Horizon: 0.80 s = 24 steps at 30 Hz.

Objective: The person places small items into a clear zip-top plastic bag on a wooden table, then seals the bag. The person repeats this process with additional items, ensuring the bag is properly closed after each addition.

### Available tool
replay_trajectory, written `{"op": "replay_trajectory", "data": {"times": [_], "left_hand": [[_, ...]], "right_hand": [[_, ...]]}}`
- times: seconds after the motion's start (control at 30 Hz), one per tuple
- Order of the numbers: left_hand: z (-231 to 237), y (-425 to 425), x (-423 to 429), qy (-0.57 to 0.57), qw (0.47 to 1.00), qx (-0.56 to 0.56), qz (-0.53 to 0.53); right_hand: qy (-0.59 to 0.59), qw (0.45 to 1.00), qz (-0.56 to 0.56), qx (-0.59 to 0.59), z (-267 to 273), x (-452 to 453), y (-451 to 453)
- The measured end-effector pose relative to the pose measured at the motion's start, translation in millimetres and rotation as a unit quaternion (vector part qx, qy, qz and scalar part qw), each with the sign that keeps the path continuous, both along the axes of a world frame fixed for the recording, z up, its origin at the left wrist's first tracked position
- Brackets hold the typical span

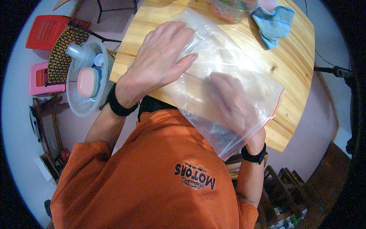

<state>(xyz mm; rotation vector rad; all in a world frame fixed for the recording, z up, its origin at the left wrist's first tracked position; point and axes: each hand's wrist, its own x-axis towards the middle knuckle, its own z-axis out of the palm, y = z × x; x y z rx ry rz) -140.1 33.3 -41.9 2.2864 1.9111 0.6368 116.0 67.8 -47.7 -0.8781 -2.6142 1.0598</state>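
Observation:
A clear plastic zip bag point(226, 57) with a red line along its mouth lies slantwise on the wooden table. My left hand point(163, 54) rests palm down on the bag's left edge, its thumb apart from the fingers. Through the clear film I see my right hand point(233, 103), blurred, with its fingers extended; the wrist comes out past the red-lined mouth at the lower right. Whether that hand is inside the bag or beneath it, I cannot tell. The near corner of the bag hangs over the table's edge, in front of my orange shirt.
A light blue cloth point(273, 25) and a clear container point(233, 8) are at the far side of the wooden table point(297, 68). Left of it, a white plastic basket point(75, 100) holds a pink lidded box point(85, 82) and clear containers. Red and pink plastic stools stand beyond.

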Motion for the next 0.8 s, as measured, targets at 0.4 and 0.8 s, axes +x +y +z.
{"op": "replay_trajectory", "data": {"times": [0.4, 0.8], "left_hand": [[-2.2, 5.4, -2.4, 0.01, 1.0, 0.023, 0.008], [11.3, 3.0, 6.2, 0.005, 1.0, -0.03, 0.008]], "right_hand": [[0.034, 0.965, -0.196, -0.169, 18.9, 50.1, -7.7], [0.431, 0.726, -0.385, -0.372, 10.7, 80.0, -13.4]]}}
